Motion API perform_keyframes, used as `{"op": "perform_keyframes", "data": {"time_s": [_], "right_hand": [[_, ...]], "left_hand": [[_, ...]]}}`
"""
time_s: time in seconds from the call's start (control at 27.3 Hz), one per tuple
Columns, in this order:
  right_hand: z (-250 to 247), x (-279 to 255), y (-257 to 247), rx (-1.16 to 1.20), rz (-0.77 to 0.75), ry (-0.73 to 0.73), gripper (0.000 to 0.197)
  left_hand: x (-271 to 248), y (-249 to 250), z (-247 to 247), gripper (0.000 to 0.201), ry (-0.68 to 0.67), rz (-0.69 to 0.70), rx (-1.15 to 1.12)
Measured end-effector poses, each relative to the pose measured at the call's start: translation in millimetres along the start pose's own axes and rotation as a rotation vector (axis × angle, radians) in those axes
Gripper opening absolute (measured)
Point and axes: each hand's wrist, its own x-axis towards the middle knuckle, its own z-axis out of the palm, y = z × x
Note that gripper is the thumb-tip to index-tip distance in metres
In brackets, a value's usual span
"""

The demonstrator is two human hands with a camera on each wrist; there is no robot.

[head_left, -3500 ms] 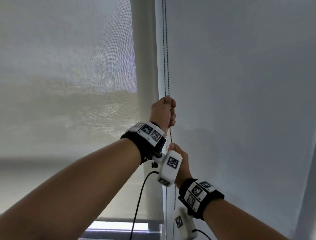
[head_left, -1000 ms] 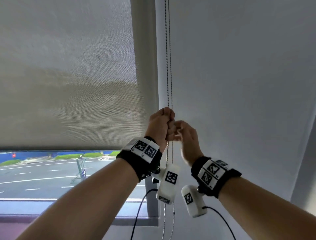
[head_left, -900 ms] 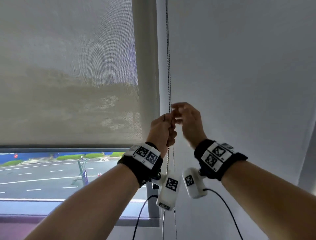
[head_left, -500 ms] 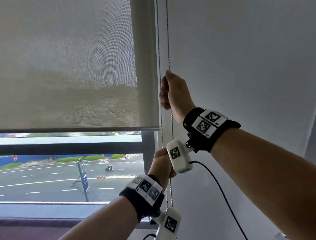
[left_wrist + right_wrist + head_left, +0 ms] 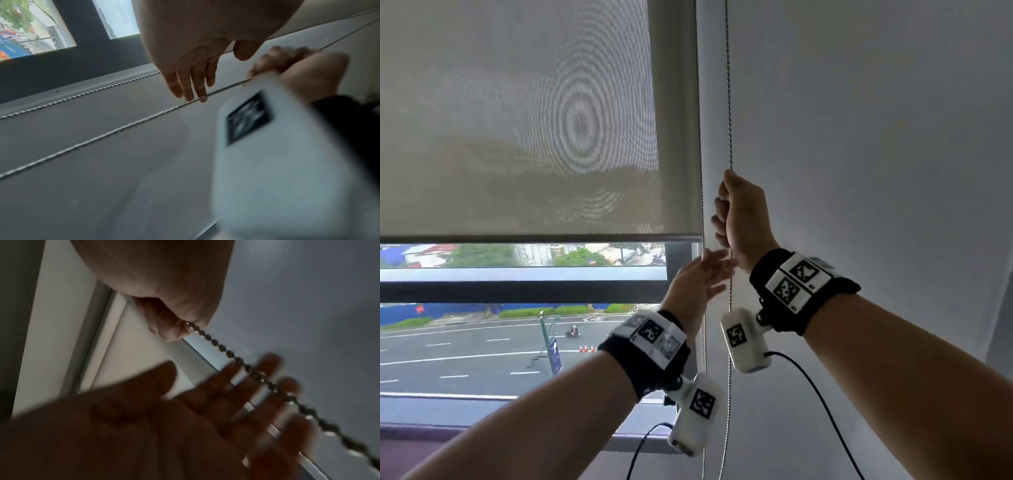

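A beige mesh roller blind [image 5: 517,120] hangs partly raised, its bottom bar [image 5: 534,237] above the middle of the window. A metal bead chain [image 5: 728,102] runs down beside it in two strands. My right hand [image 5: 738,212] grips the right strand in a fist; the right wrist view shows its fingers [image 5: 170,327] curled round the beads [image 5: 255,371]. Just below it, my left hand [image 5: 703,281] is held up with straight, spread fingers and holds nothing. In the left wrist view its fingertips [image 5: 191,91] reach the same strand [image 5: 123,128].
A plain white wall [image 5: 876,137] fills the right side. The dark window frame [image 5: 517,291] and the sill [image 5: 448,431] lie below the blind, with a road outside. The chain's left strand [image 5: 701,137] hangs free. Black cables trail from the white wrist cameras [image 5: 744,339].
My left hand has let go of the chain and come up with spread fingers. My right hand has pulled its strand down. The blind's bottom edge has risen, uncovering the street.
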Motion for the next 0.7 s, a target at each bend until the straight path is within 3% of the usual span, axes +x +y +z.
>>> {"op": "perform_keyframes", "data": {"time_s": [0.15, 0.22, 0.29, 0.51, 0.7], "right_hand": [[-6.5, -18.6, 26.7, -0.025, -0.019, 0.036, 0.046], [-9.4, -32.1, 33.1, 0.07, 0.029, 0.011, 0.041], [-12.6, -45.8, 42.7, 0.165, 0.094, -0.018, 0.034], [-20.9, -73.5, 93.6, 0.125, 0.187, 0.025, 0.043], [-22.3, -76.2, 99.1, 0.163, 0.216, 0.048, 0.047]], "left_hand": [[1.4, 26.2, 7.7, 0.034, -0.044, 0.097, -0.044], [2.3, 36.7, 12.6, 0.036, -0.058, 0.118, -0.055], [7.5, 45.9, 19.8, 0.039, -0.087, 0.123, -0.028], [21.0, 57.3, 35.5, 0.044, -0.152, 0.096, -0.065], [20.0, 48.8, 43.4, 0.035, -0.097, 0.089, -0.08]]}}
